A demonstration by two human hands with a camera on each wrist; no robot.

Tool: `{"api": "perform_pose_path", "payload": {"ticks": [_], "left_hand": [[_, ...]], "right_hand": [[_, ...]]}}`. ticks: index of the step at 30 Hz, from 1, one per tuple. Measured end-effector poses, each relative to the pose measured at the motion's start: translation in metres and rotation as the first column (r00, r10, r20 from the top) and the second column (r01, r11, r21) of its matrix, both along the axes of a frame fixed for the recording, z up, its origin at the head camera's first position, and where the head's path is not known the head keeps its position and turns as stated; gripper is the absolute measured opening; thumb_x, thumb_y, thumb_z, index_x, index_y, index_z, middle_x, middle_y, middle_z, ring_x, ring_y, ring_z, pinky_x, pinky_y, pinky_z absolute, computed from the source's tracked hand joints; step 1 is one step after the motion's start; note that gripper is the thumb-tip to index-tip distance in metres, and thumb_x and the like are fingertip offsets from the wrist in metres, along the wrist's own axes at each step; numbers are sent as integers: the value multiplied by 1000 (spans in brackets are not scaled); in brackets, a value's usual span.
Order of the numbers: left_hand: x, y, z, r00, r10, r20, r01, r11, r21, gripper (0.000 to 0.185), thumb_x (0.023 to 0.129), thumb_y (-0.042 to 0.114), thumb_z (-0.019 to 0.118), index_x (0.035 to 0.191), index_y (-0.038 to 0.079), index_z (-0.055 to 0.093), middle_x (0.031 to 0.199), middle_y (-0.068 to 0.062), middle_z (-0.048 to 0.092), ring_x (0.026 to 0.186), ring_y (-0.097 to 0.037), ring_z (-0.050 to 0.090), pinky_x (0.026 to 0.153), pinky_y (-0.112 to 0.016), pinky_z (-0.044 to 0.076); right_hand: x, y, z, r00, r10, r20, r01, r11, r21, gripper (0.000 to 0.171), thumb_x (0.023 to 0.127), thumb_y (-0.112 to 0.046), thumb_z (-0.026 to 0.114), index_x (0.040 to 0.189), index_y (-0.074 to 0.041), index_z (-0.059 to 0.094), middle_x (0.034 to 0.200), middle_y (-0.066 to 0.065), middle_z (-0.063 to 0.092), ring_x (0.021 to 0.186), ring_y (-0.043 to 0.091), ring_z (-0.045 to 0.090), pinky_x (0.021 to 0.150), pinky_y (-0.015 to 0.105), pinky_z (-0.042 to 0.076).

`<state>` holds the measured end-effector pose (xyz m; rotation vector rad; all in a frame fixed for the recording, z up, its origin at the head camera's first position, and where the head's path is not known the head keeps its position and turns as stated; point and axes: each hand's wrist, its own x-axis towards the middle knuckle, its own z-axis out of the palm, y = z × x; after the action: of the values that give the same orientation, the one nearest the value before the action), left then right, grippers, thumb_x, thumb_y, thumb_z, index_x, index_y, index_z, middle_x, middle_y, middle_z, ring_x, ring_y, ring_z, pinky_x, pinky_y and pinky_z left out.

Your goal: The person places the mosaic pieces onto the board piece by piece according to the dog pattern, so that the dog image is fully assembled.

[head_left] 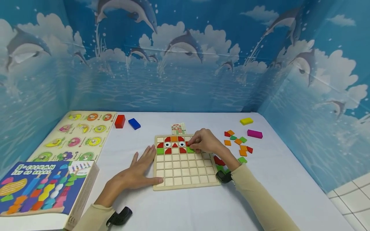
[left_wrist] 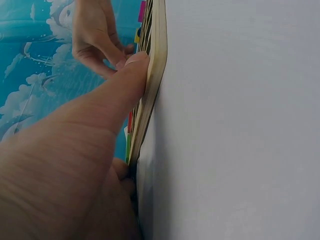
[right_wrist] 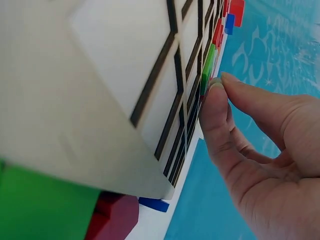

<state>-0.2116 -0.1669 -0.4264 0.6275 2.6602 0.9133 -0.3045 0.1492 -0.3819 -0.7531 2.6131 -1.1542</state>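
A wooden grid board (head_left: 185, 173) lies on the white table, its upper rows filled with red, green and orange tiles and two eye tiles. My right hand (head_left: 203, 141) reaches over the board's upper right part. Its thumb and index finger pinch at a small red tile (head_left: 188, 144), mostly covered by the fingertips. Right beside them sits a green tile (right_wrist: 207, 70). With its fingers spread, my left hand (head_left: 140, 168) lies along the board's left edge. The left thumb (left_wrist: 132, 75) presses on the board's rim near the front corner.
A small pattern card (head_left: 178, 128) lies behind the board. Loose orange, red and green tiles (head_left: 242, 147) are scattered to the right, some under the right forearm. Colored blocks (head_left: 254, 133) lie farther back. At left are a fruit puzzle board (head_left: 62, 133) and a bead-set box (head_left: 43, 189).
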Motion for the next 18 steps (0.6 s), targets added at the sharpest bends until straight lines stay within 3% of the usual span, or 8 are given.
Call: {"api": "perform_pose_path", "payload": {"ticks": [7, 15, 18], "left_hand": [[1, 3, 7, 1000, 0, 7, 0, 1000, -6, 121, 90, 58, 81, 172, 2, 11, 182, -14, 3, 168, -36, -6, 129, -67, -13], [-1, 2, 4, 1000, 3, 15, -3, 1000, -13, 122, 90, 57, 82, 172, 2, 11, 182, -16, 3, 168, -36, -7, 129, -65, -14], [0, 2, 3, 1000, 7, 21, -7, 1000, -6, 122, 90, 57, 82, 172, 2, 11, 182, -15, 3, 168, -36, -6, 129, -65, -14]], "right_hand": [[-1, 4, 2, 998, -52, -20, 53, 996, 72, 19, 101, 0, 74, 117, 9, 79, 100, 17, 78, 70, 25, 76, 67, 34, 64], [-1, 3, 2, 999, -30, -23, 33, 992, 122, 16, 103, -1, 71, 111, 8, 81, 82, 12, 77, 61, 14, 56, 66, 28, 47], [-1, 3, 2, 999, -26, -26, 29, 992, 126, 16, 103, -1, 70, 111, 8, 81, 81, 12, 77, 60, 15, 57, 65, 28, 48]]}}
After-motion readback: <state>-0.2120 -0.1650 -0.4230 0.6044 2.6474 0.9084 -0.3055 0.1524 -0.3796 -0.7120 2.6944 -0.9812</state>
